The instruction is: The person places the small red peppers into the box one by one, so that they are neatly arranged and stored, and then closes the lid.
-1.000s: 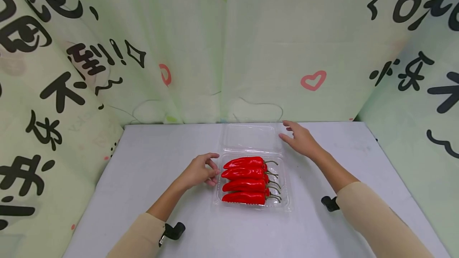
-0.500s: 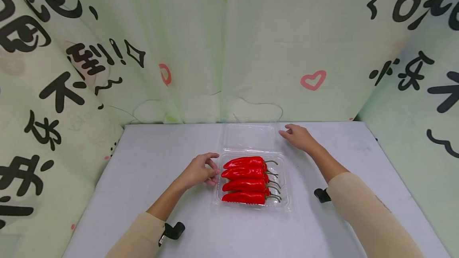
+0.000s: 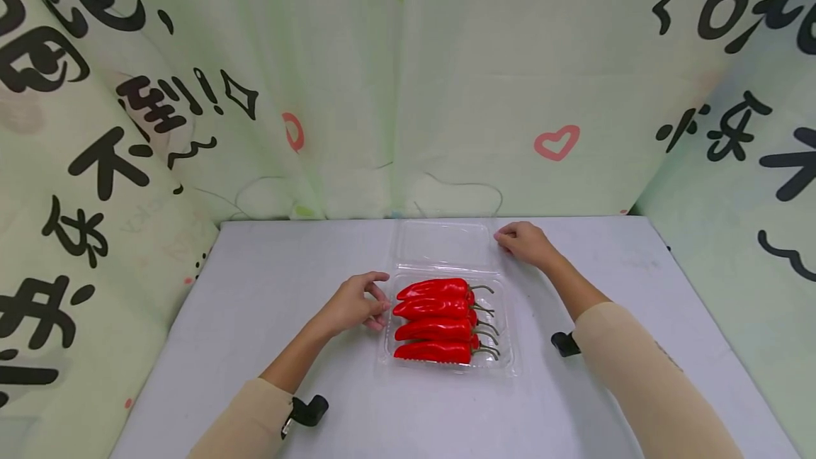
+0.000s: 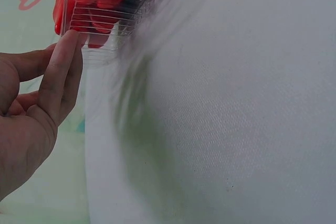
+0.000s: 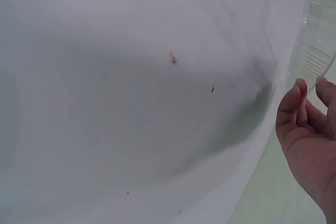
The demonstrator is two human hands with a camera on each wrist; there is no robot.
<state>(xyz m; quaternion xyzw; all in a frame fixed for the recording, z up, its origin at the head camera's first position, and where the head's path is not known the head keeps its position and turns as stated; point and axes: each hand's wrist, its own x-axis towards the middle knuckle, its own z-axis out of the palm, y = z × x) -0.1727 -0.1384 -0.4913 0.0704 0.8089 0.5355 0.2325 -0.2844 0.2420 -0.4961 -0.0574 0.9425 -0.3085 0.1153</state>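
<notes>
A clear plastic clamshell container (image 3: 506, 368) sits on the table with several red peppers (image 3: 436, 330) in its base, their green stems to the right. Its clear lid (image 3: 446, 245) lies folded back, away from the body. At the base's left rim is my left hand (image 3: 353, 303); thumb and fingers pinch that edge, with fingertips against the ribbed wall in the left wrist view. My right hand (image 3: 528, 243) is at the lid's right edge, which thumb and fingertips pinch in the right wrist view.
A white-covered table (image 3: 293, 253) bears the container near its far edge. Pale green curtains (image 3: 472, 91) with black lettering hang behind and at both sides. Each forearm has a black wrist mount (image 3: 310, 411).
My right hand has drawn slightly nearer and closed its spread fingers onto the lid's edge. The left hand, the container and the peppers stay where they were.
</notes>
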